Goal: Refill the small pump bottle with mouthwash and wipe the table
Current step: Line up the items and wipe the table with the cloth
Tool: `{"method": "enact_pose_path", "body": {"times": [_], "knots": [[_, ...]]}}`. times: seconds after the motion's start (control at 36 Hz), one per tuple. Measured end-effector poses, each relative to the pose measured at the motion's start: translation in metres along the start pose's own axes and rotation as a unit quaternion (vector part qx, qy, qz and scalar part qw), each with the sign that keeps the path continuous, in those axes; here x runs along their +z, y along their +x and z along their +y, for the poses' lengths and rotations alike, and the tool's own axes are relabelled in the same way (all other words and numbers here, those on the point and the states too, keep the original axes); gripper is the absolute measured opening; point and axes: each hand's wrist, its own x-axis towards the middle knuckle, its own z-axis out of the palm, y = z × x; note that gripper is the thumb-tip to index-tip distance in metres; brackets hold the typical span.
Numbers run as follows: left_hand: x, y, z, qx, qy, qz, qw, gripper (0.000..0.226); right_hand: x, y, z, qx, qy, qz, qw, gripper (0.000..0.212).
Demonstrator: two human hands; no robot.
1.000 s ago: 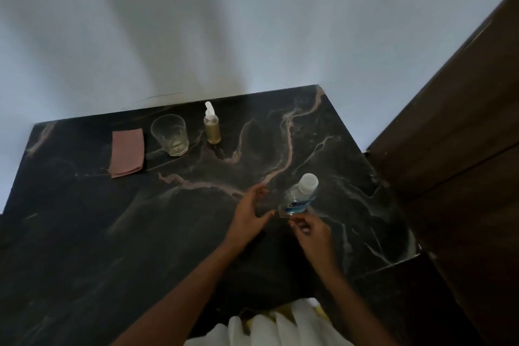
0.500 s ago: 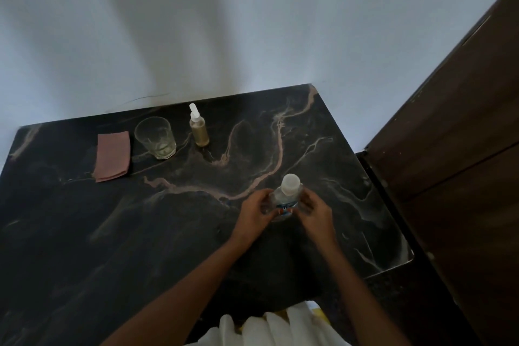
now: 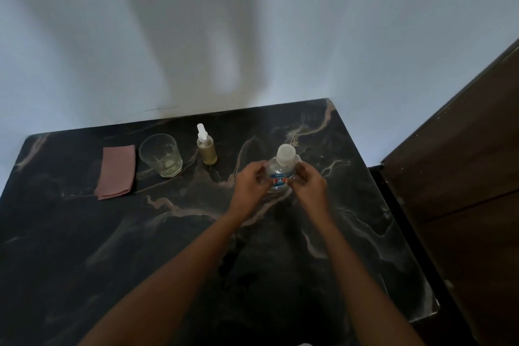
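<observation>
Head view shows both of my hands wrapped around the mouthwash bottle (image 3: 281, 174), which stands upright on the dark marble table (image 3: 365, 233), right of centre and toward the far side. My left hand (image 3: 248, 184) clasps its left flank and my right hand (image 3: 309, 185) its right flank, fingers curled against the clear body, thumbs near the blue label. Its white cap (image 3: 286, 154) is on and neither hand touches it.

Farther left, near the wall, the small pump bottle (image 3: 206, 146) stands upright with its white pump head in place (some yellowish liquid sits inside, how much I cannot tell). Just left of it is a clear glass (image 3: 160, 155), and left of that a folded pink cloth (image 3: 115, 171) lies flat.

I judge this to be the opening step: getting the mouthwash ready to pour. Next I need one hand to steady the body while the other moves up to twist the cap off. The pump head must also come off before any pouring, and its narrow neck will call for a slow, careful tilt; the cloth waits for the wiping afterwards
</observation>
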Motion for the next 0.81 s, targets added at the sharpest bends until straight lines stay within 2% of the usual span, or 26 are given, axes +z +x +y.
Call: {"method": "enact_pose_path", "body": {"times": [0.39,0.81], "knots": [[-0.009,0.088,-0.006,-0.054,0.010,0.014,0.998,0.034,0.035,0.087,-0.018,-0.001,-0.068,-0.005,0.998,0.040],[-0.009,0.106,-0.026,-0.062,0.018,0.020,0.998,0.033,0.052,0.106,-0.010,-0.008,-0.073,-0.018,0.997,0.044]]}}
